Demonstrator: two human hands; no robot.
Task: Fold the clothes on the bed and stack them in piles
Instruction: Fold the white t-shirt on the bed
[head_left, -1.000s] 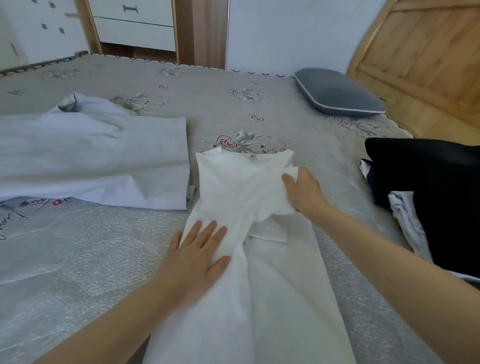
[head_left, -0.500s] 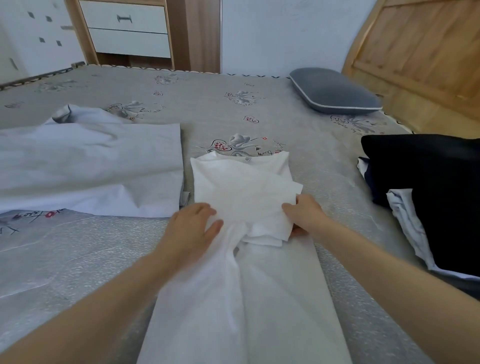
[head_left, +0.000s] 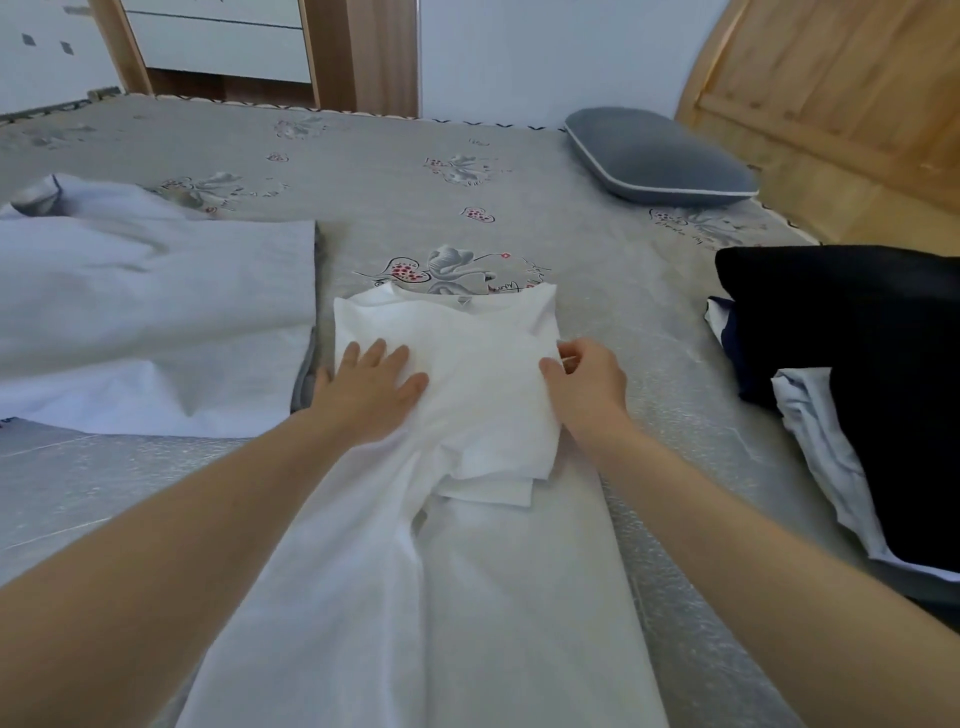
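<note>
A long white cloth shirt (head_left: 467, 395) lies on the grey flowered bed (head_left: 395, 176). The left hand (head_left: 371, 395) presses flat on it. The right hand (head_left: 589, 379) pinches its right edge. A pale blue folded garment (head_left: 150, 322) lies to the left, a black pile (head_left: 857, 332) to the right.

We see a white shirt (head_left: 467, 395) lying lengthwise on the grey bed (head_left: 519, 208), its sleeves folded inward over the chest and its collar toward the far side. To its left lies a flat pale blue garment (head_left: 156, 322). At the right edge sits a heap of black clothes (head_left: 857, 322) over a light garment (head_left: 815, 441).
</note>
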